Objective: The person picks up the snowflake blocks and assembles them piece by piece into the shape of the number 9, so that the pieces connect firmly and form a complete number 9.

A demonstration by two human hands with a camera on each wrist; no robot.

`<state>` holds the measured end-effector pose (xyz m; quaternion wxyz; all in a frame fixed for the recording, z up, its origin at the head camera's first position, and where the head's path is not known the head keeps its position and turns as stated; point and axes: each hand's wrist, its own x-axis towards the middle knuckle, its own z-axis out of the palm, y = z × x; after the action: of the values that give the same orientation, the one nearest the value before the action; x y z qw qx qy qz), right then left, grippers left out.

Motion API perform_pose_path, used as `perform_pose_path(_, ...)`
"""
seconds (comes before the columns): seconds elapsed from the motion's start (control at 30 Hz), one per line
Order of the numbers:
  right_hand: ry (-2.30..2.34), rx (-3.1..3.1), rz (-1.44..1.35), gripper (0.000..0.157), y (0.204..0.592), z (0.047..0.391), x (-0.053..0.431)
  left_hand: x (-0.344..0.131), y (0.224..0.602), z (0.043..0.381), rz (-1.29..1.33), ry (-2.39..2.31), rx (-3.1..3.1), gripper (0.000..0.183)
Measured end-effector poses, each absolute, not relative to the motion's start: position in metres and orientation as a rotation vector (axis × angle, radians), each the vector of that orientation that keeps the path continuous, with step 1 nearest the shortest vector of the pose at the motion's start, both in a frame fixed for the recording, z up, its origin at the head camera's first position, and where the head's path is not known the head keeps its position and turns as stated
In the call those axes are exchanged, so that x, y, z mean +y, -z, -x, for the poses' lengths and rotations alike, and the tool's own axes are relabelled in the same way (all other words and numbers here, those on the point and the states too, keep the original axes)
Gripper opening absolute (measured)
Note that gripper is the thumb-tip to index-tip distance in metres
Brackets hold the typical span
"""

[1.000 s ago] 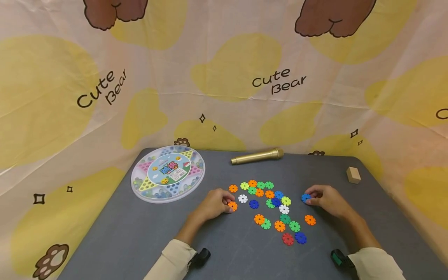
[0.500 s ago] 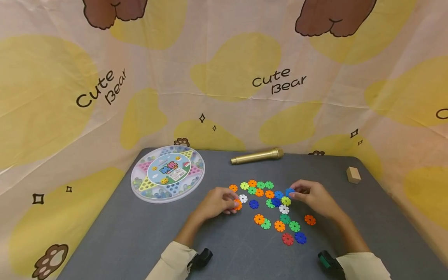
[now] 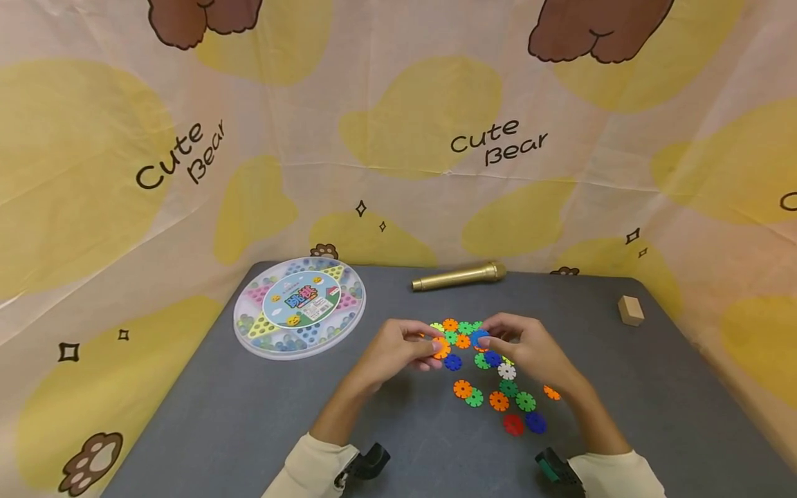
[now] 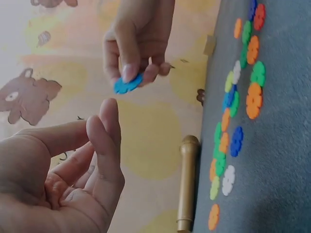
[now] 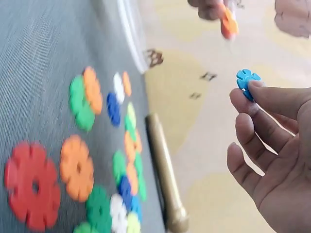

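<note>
Held up over the table, an orange notched plastic disc (image 3: 441, 347) is pinched between the thumb and fingers of my left hand (image 3: 394, 351). My right hand (image 3: 530, 347) pinches a blue notched disc (image 5: 247, 83) by its edge. The two discs are close together but apart. In the left wrist view, the left fingers hide the orange disc, while the blue disc (image 4: 128, 84) shows in the opposite hand. Below lie several loose discs, among them a red disc (image 3: 513, 425), a dark blue disc (image 3: 453, 362) and a white disc (image 3: 507, 371). Some overlap, and my hands cover part of them.
A round marble-game board (image 3: 300, 309) with a printed label lies at the back left of the grey table (image 3: 249, 422). A gold microphone (image 3: 459, 277) lies along the back edge. A small wooden block (image 3: 631, 310) sits at the far right. Printed cloth (image 3: 398, 138) hangs behind.
My right hand has carried the blue disc leftward to the middle. My left hand has lifted the orange disc and moved it right, so the hands are now close together.
</note>
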<state>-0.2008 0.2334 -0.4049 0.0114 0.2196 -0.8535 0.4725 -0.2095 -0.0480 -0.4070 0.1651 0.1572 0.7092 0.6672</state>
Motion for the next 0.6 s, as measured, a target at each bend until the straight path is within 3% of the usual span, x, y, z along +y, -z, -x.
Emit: perform_pose_path(0.6, -1.436, -2.511, -0.806, 0.010, 0.398, 0.189, 0.206, -0.040, 0.397, 0.201, -0.431, -1.993, 1.981, 0.025)
